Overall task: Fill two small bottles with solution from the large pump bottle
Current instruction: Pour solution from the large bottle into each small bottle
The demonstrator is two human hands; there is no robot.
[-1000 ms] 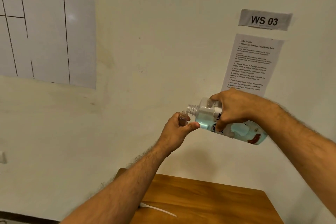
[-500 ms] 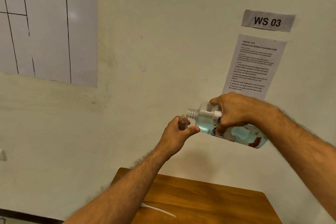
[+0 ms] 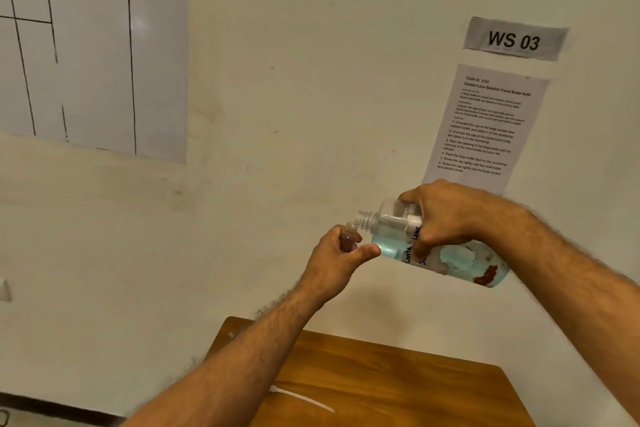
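My right hand [image 3: 450,215] grips the large clear bottle [image 3: 460,258], which is tipped on its side with its capless threaded neck [image 3: 366,219] pointing left. Pale blue solution lies along its lower side. My left hand [image 3: 337,262] holds a small clear bottle [image 3: 347,237] upright, its open mouth just below and left of the large bottle's neck. Most of the small bottle is hidden by my fingers. Both are held in the air in front of the wall, above the table.
A wooden table [image 3: 398,381] lies below with a thin white tube [image 3: 304,399] on it. On the wall are a "WS 03" label [image 3: 514,40], a printed instruction sheet [image 3: 485,128] and a large white chart [image 3: 90,45].
The large bottle's neck has sunk slightly and come closer to the small bottle's mouth. Both hands stay nearly in place.
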